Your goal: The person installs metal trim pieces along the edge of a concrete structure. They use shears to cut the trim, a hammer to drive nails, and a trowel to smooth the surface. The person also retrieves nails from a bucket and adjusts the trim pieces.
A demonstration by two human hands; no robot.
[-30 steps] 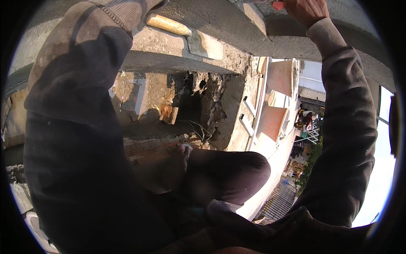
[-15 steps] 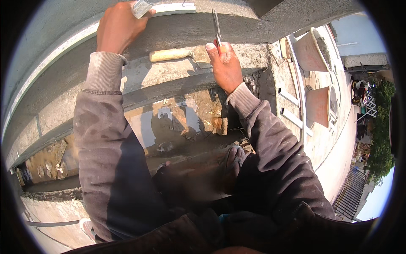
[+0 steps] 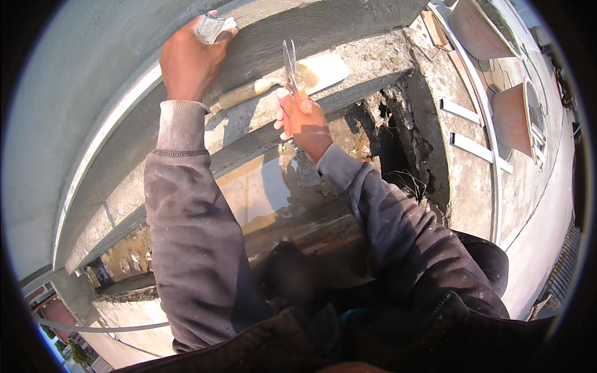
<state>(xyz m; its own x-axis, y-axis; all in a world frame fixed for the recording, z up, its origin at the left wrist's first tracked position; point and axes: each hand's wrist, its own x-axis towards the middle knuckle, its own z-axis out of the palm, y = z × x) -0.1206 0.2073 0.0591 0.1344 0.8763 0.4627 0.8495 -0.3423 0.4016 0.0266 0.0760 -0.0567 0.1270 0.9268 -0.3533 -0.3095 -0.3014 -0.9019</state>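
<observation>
My left hand (image 3: pixel 193 59) is closed around a small shiny silver-and-white piece (image 3: pixel 214 28), near the top of the view. Below and left of it runs a long pale strip (image 3: pixel 93 149) along the grey wall; whether the piece joins the strip is hidden by the hand. In my right hand (image 3: pixel 306 124) is a pair of snips (image 3: pixel 290 65), its orange handles in my fingers and its blades pointing up, slightly apart. Just behind the snips lies a trowel (image 3: pixel 245 93) on the concrete ledge, with a wooden handle and its blade in sunlight.
Beneath the ledge (image 3: pixel 373 65) is a trench with a wet bottom (image 3: pixel 261 189). A broken concrete edge (image 3: pixel 420 124) borders it. On the right are two buckets (image 3: pixel 516 118), short white channel pieces (image 3: pixel 460 112) and a long pale strip (image 3: pixel 488 124).
The view has shifted and turned. The right hand and snips have moved left, closer to the left hand. The white strip end that showed right of the left hand no longer shows there.
</observation>
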